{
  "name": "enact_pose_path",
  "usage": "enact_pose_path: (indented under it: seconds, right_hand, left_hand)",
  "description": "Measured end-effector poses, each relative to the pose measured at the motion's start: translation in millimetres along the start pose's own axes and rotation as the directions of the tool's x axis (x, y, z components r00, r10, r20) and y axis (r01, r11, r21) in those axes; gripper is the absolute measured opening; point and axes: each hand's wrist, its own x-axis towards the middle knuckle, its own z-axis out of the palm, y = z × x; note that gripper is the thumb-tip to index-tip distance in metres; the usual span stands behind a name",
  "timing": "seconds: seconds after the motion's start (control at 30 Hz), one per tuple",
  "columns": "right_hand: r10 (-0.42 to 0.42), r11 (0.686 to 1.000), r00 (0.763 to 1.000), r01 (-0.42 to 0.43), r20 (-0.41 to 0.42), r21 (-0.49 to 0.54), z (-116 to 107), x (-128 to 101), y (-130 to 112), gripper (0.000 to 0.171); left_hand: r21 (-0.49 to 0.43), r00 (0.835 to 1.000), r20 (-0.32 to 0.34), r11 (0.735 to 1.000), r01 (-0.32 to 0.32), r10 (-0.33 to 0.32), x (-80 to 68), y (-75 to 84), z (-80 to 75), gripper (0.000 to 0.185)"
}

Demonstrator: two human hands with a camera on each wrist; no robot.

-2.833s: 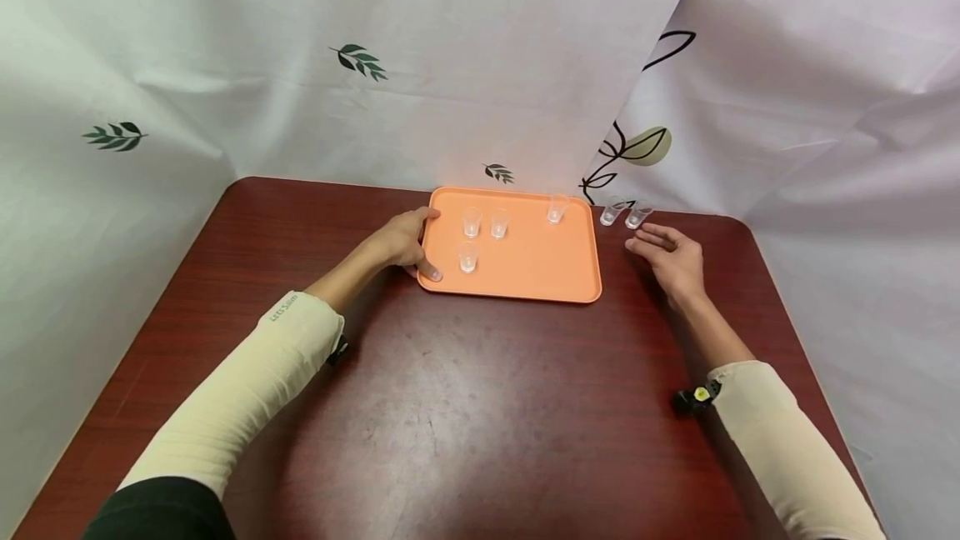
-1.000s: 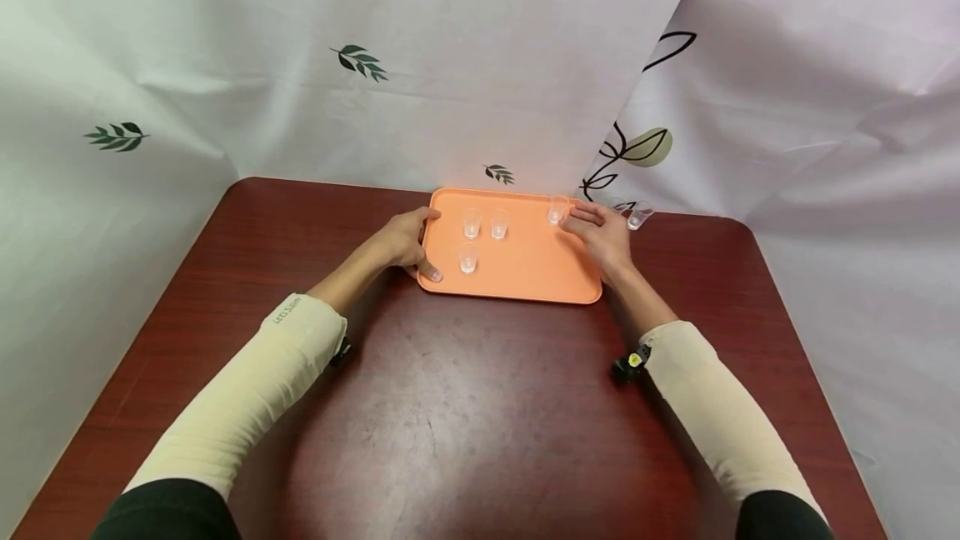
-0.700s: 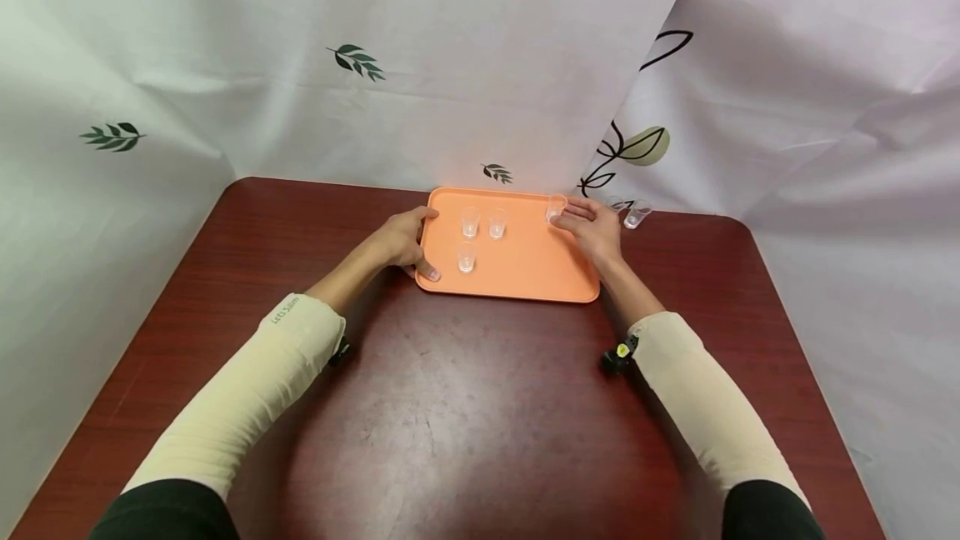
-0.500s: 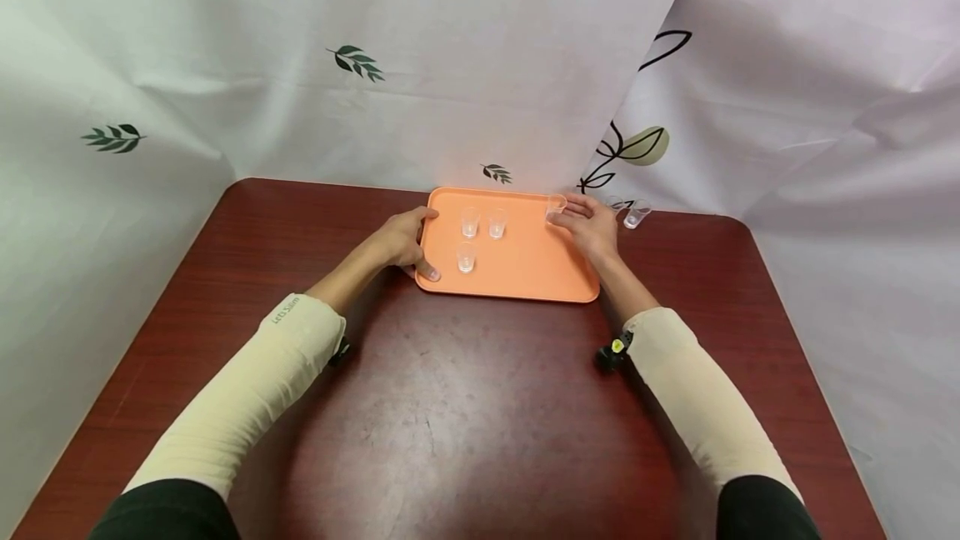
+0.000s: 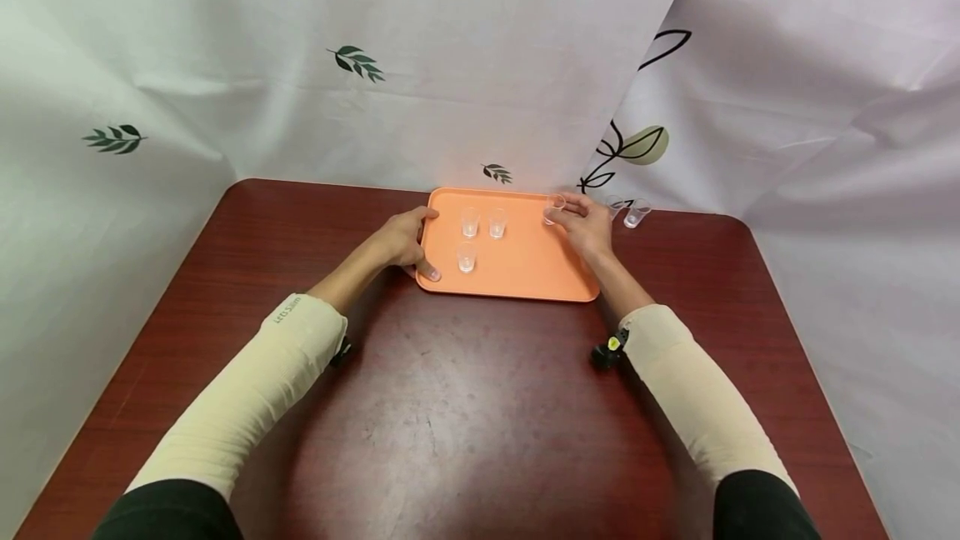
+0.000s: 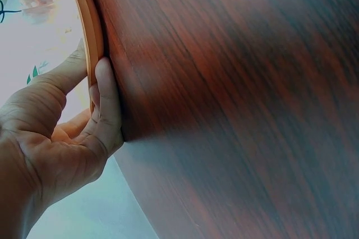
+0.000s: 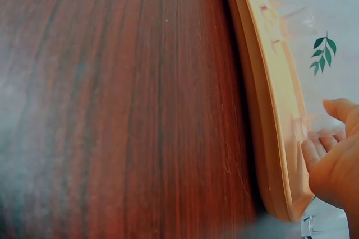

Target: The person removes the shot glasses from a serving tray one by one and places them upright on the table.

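Orange tray (image 5: 525, 261) at the far edge of the dark wood tabletop (image 5: 465, 407), with small clear plastic cups. The right hand (image 5: 583, 223) pinches one cup (image 5: 553, 208) at the tray's far right corner, thumb and fingers closed on its rim and upper wall. The left hand (image 5: 405, 242) clasps the tray's left rim, thumb on top and fingers curled underneath, as the left wrist view shows (image 6: 92, 104). Three more cups (image 5: 470, 222) stand upright toward the tray's left side; two others (image 5: 636, 213) stand on the tabletop just beyond its right edge. The cup appears very light, thin-walled, smooth and easily tipped or crushed: best taken gently across the upper wall, kept upright.
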Motion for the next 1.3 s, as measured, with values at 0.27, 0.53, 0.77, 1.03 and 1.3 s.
enact_pose_path:
  seconds: [0.27,0.53,0.77,1.03,1.3]
  right_hand:
    - [-0.015,0.999,1.000,0.015,0.015,-0.048,-5.0,-4.7,-3.5,0.046]
    - [-0.006,1.000,0.999,0.007,0.032,-0.029,-14.2,-11.6,-8.0,0.048]
    - [-0.008,0.999,0.998,0.010,0.054,-0.037,-24.7,-21.1,-10.8,0.051]
    - [-0.002,1.000,0.998,0.003,0.057,-0.022,-39.4,-28.6,-13.4,0.054]
    - [-0.017,0.999,0.999,0.018,0.028,-0.039,-54.4,-35.3,-13.9,0.051]
  left_hand:
    - [-0.002,1.000,-0.001,1.000,-0.007,0.007,0.6,-0.7,0.3,0.127]
    - [0.007,1.000,-0.007,1.000,-0.006,0.006,0.6,-2.5,0.6,0.127]
    - [0.019,1.000,-0.005,1.000,-0.001,0.002,0.1,-0.8,0.2,0.126]
    - [0.010,1.000,-0.003,1.000,0.014,-0.014,9.7,-6.9,-0.6,0.131]
    - [-0.008,1.000,-0.001,1.000,0.007,-0.007,49.6,-39.6,6.1,0.143]
